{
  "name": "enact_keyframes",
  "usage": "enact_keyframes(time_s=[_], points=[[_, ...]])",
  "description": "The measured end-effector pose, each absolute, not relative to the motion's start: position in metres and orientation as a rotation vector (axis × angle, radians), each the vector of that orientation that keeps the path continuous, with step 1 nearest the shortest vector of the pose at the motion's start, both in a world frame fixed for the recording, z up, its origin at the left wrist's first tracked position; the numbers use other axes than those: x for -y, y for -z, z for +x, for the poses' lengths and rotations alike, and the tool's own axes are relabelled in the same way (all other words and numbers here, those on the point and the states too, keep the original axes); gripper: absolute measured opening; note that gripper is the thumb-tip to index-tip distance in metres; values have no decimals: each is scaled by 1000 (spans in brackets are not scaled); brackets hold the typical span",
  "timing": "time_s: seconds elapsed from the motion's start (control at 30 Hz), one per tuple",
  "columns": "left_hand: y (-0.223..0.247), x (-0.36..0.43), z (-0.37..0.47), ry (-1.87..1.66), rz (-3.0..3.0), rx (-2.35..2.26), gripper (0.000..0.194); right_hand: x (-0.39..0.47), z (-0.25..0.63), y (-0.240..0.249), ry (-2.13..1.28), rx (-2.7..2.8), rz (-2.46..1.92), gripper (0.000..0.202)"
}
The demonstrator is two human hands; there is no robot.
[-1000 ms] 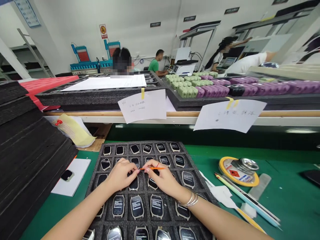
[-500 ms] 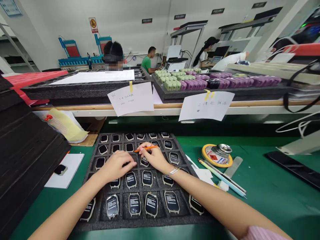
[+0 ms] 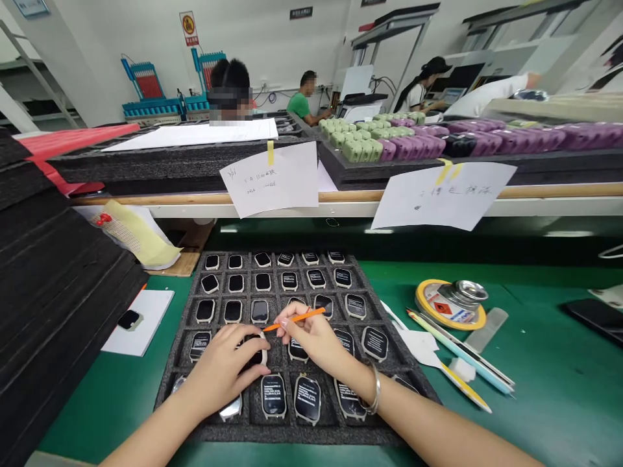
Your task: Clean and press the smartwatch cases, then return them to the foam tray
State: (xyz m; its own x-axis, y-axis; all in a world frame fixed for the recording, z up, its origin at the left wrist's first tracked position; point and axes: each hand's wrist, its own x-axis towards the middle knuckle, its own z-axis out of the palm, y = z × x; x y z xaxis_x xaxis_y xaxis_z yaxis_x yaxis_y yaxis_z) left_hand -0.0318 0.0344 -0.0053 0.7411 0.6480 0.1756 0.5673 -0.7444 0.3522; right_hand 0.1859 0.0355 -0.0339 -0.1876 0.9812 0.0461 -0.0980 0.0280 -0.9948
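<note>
A black foam tray [image 3: 318,433] holds rows of watch bodies, several with white text on their screens. My left hand [image 3: 226,363] closes its thumb and fingers around one watch [image 3: 254,351] in the fourth row, partly hiding it. In my right hand [image 3: 311,334] is a thin orange stick [image 3: 304,316], pinched between thumb and fingers. Its tip points left, at the upper edge of that same watch. The palm of my right hand covers parts of other watches in the tray.
A stack of black foam trays [image 3: 58,298] rises at the left, beside a watch on white paper [image 3: 150,324]. Yellow tape [image 3: 450,305], pens and a white spatula [image 3: 418,344] lie right. Past the shelf [image 3: 350,206] are people.
Both hands have moved nearer to me over the tray, the orange stick with them. My left hand now holds a fourth-row watch. The view has shifted slightly.
</note>
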Motion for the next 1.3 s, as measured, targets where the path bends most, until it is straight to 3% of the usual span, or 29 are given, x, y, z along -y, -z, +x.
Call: enact_keyframes(time_s=[0.37,0.57,0.97,1.03,1.17,1.3], points=[[13,-41,-36,-490,2511,-972,17,-27,186,29,-1308,1436,-1059,19],[17,-39,-37,-489,2370,-1120,45,-27,185,30,-1298,1459,-1057,16],[12,-37,-35,-470,2359,-1099,45,-25,186,28,-1264,1535,-1073,23],[11,-37,-36,-492,2393,-1155,41,-24,185,28,-1256,1537,-1077,24],[9,-40,-43,-487,2453,-1294,15,-24,185,28,-1257,1545,-1080,24],[6,-42,-47,-446,2495,-1286,10,-25,185,28,-1236,1542,-1095,22]])
